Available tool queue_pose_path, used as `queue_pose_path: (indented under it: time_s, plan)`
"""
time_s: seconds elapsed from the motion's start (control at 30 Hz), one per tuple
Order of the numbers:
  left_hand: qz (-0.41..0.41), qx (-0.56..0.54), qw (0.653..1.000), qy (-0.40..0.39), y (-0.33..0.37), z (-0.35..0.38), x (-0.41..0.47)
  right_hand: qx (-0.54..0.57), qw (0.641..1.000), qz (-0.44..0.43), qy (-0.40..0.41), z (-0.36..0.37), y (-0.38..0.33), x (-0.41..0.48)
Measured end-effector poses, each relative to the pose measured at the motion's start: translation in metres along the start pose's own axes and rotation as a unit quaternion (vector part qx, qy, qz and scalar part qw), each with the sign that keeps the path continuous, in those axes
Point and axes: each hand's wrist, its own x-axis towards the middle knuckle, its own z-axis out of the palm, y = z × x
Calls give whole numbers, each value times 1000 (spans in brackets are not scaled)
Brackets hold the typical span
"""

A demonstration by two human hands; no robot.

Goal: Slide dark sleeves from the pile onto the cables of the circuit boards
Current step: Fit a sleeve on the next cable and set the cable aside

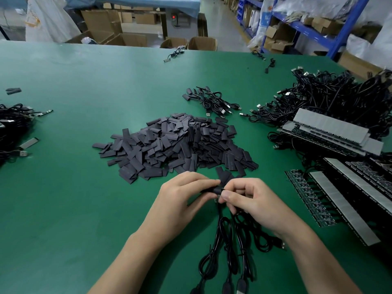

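Pile [176, 145] of loose dark sleeves taken as landmark; it lies heaped on the green table [84, 81], in no bin. Just on its near side your left hand [182, 200] pinches one sleeve [215, 190], fingers curled round it, its mouth turned toward your right hand [252, 200]. Right fingers are curled narrow, pinching a cable end at that mouth; what sits on the end is hidden.

Judgement: you hold both close and level so the end can be fed straight in.

Cables [220, 240] hang from the grip toward you, plugs at the near edge, with the slack loose so nothing drags. A few sleeves stand up between your hands; held or lying, cannot tell.

- Right of the pile: boards [339, 187] in rows, within reach.
- Beyond and right: cable tangle [339, 96].
- Just beyond: small cable bundle [214, 101].
- Far beyond, off the table: open cartons [202, 43]; contents not visible.
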Motion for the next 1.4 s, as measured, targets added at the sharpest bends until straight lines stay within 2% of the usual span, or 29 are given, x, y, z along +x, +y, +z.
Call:
queue_pose_path:
  time_s: [0.17, 0.3, 0.5, 0.9, 1.13, 1.4]
  plan:
    - [-110, -56, 988, 89, 8, -2, 1, 47, 999, 6, -4, 3, -3, 0]
    - [-141, -66, 981, 115, 14, -1, 2, 57, 998, 7, 7, 5, -5, 1]
    - [-150, -55, 977, 142, 17, 0, 2, 79, 997, 3, 27, 11, -4, 3]
    - [-111, -29, 988, 104, 13, -2, 3, 85, 995, -1, 54, 15, -3, 3]
    - [-85, -2, 990, 117, 13, -2, 4, 80, 995, 10, 61, 15, -3, 3]
    - [-146, -78, 971, 171, 15, -4, 5, 95, 994, 19, 55, 17, -6, 3]
